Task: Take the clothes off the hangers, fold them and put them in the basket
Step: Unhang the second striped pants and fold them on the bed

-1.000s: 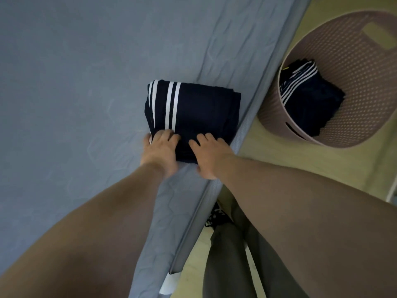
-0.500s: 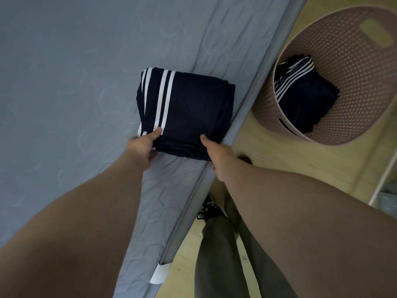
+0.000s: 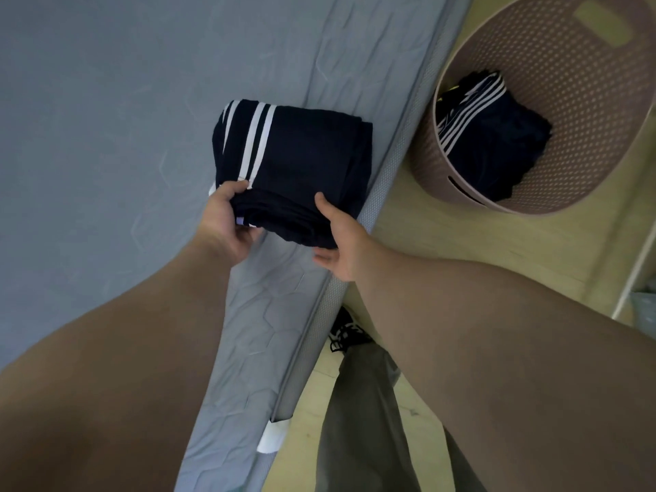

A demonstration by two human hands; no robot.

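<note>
A folded navy garment with white stripes (image 3: 305, 161) lies near the right edge of a grey-blue mattress (image 3: 106, 136). My left hand (image 3: 227, 218) grips its near left corner, thumb on top and fingers underneath. My right hand (image 3: 340, 239) holds its near right side the same way, and the near edge is raised off the mattress. To the right, on the floor, stands a pink perforated basket (image 3: 585, 101) with another folded navy striped garment (image 3: 497, 136) inside it.
The mattress edge runs diagonally from the upper right to the bottom middle. Pale wooden floor (image 3: 443, 250) lies between the mattress and the basket. My grey trouser leg (image 3: 362, 420) and a dark shoe (image 3: 344, 332) are below. A white frame leg (image 3: 635, 278) stands at the far right.
Both hands went from pressing flat on the garment's near edge to sliding under its sides and gripping it. Its near edge has come up off the mattress.
</note>
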